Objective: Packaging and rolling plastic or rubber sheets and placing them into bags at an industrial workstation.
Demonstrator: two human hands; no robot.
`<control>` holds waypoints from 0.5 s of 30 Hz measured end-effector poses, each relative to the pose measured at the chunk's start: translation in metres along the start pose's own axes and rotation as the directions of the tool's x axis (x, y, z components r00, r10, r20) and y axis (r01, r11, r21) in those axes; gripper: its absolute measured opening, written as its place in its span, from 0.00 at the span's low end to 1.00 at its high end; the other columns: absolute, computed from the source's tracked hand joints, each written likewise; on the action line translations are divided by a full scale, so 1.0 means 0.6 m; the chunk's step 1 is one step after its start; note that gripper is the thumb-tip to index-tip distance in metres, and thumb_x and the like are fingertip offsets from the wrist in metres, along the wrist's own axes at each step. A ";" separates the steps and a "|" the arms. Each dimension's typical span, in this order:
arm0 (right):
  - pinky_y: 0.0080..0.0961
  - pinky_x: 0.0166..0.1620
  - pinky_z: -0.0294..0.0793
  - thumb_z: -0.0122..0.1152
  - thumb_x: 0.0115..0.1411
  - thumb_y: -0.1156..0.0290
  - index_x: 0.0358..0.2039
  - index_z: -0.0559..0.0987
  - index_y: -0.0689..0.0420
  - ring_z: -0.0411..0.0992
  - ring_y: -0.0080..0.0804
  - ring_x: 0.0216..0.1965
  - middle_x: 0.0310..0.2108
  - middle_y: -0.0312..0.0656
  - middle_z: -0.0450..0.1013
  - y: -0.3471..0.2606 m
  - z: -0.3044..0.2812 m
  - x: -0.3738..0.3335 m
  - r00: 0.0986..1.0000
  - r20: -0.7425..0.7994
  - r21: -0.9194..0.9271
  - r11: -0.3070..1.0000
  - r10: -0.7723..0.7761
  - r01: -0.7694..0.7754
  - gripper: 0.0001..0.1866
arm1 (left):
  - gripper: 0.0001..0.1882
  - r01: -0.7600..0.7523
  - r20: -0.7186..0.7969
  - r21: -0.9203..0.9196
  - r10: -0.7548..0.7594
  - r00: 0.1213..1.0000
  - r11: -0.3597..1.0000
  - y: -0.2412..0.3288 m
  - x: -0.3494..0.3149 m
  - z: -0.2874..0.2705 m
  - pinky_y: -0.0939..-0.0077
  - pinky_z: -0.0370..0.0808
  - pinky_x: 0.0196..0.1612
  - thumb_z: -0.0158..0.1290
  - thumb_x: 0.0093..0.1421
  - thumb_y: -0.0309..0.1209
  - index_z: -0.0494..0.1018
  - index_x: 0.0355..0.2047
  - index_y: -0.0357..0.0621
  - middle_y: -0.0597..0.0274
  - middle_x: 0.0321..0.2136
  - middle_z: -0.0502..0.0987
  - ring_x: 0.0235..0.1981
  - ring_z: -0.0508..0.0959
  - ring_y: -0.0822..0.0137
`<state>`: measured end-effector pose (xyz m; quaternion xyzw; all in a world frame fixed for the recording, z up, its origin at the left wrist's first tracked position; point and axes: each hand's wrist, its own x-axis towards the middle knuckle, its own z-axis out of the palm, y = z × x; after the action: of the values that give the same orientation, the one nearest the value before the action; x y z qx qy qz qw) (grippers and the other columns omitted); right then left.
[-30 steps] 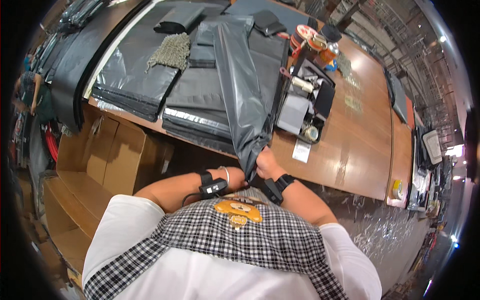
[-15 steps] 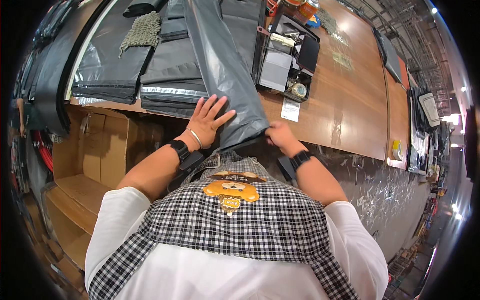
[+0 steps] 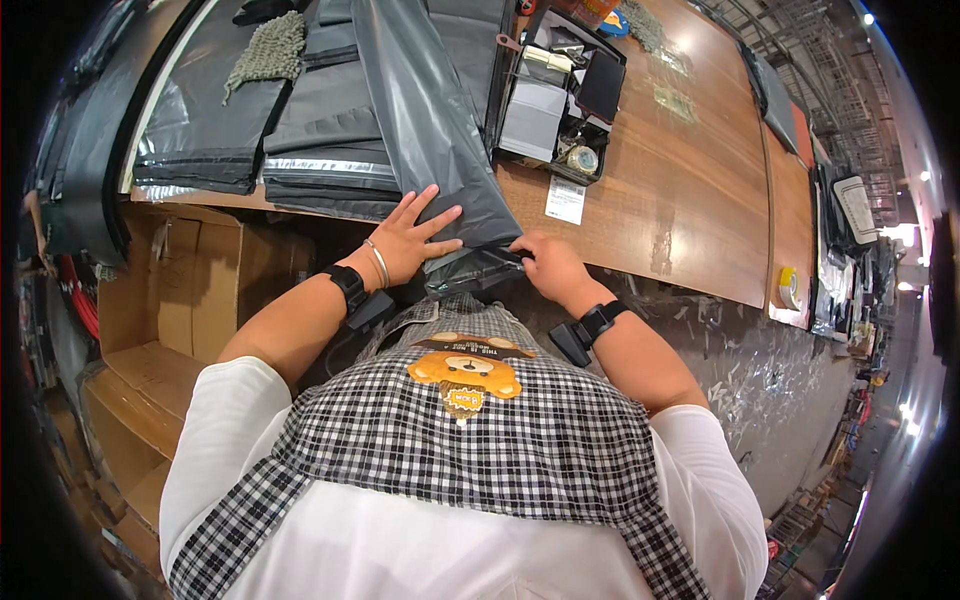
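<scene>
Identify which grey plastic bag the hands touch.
The long, glossy bag overhanging the table: left hand on it, right hand at its edge. The stacked bags lie untouched.

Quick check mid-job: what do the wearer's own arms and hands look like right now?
The left hand and right hand are gloveless. Each wrist wears a black strap with a dark, boxy module; the left also has a slim silver-coloured bangle. White short sleeves leave the forearms uncovered.

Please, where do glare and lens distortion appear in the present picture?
Head view: whitish glare on the wooden tabletop, near the top; head view: pale sheen along the long grey plastic piece; head view: fisheye curving toward the rim, black corners.
</scene>
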<state>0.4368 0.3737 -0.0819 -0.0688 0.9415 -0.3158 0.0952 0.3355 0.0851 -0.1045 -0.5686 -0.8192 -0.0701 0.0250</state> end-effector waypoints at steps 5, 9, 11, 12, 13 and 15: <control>0.39 0.41 0.74 0.61 0.54 0.72 0.33 0.79 0.57 0.74 0.50 0.36 0.33 0.50 0.77 -0.005 -0.025 -0.012 0.980 0.026 0.003 0.980 0.199 -0.199 0.06 | 0.34 0.007 0.153 -0.030 -0.002 0.988 1.000 0.000 -0.001 -0.015 0.49 0.48 0.70 0.58 0.47 0.29 0.71 0.57 0.70 0.68 0.69 0.51 0.71 0.39 0.45; 0.35 0.36 0.74 0.63 0.54 0.72 0.30 0.78 0.58 0.76 0.43 0.30 0.27 0.47 0.77 0.021 -0.017 -0.011 0.998 -0.044 -0.069 0.997 0.043 -0.046 0.05 | 0.32 -0.011 0.119 -0.014 0.012 0.993 1.000 0.005 -0.001 -0.022 0.48 0.53 0.69 0.55 0.49 0.26 0.73 0.55 0.71 0.66 0.67 0.55 0.71 0.42 0.44; 0.32 0.34 0.73 0.63 0.54 0.72 0.28 0.76 0.59 0.75 0.37 0.28 0.25 0.45 0.76 0.048 -0.010 -0.042 0.986 0.099 0.117 0.982 0.137 -0.148 0.05 | 0.31 -0.003 0.121 -0.024 0.006 0.993 1.000 0.007 -0.002 -0.023 0.49 0.54 0.69 0.55 0.48 0.25 0.74 0.54 0.70 0.67 0.67 0.57 0.71 0.43 0.45; 0.29 0.32 0.73 0.63 0.54 0.73 0.26 0.75 0.59 0.74 0.30 0.26 0.23 0.42 0.75 0.063 -0.008 -0.064 0.980 0.182 0.350 0.926 0.083 -0.143 0.06 | 0.31 -0.003 0.119 -0.020 0.006 0.993 1.000 0.008 -0.003 -0.023 0.49 0.54 0.69 0.55 0.48 0.25 0.74 0.54 0.70 0.67 0.67 0.57 0.71 0.43 0.45; 0.24 0.30 0.71 0.64 0.54 0.74 0.23 0.74 0.59 0.71 0.21 0.25 0.21 0.38 0.74 0.077 -0.009 -0.093 0.919 0.393 0.627 0.722 0.031 -0.292 0.07 | 0.31 0.005 0.097 -0.072 0.002 0.995 0.997 0.008 -0.004 -0.023 0.49 0.54 0.69 0.55 0.48 0.25 0.74 0.54 0.69 0.67 0.66 0.58 0.71 0.43 0.45; 0.31 0.35 0.74 0.62 0.53 0.75 0.26 0.77 0.59 0.76 0.32 0.30 0.28 0.41 0.77 0.105 -0.020 -0.144 0.555 0.818 0.013 0.959 0.152 -0.282 0.02 | 0.31 0.015 0.074 -0.123 -0.006 0.997 0.992 0.007 -0.006 -0.020 0.49 0.54 0.68 0.55 0.48 0.25 0.74 0.54 0.68 0.67 0.66 0.58 0.70 0.44 0.45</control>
<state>0.5139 0.4466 -0.0992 -0.0814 0.7700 -0.3017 0.5563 0.3403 0.0812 -0.0925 -0.5671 -0.8166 -0.0995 -0.0408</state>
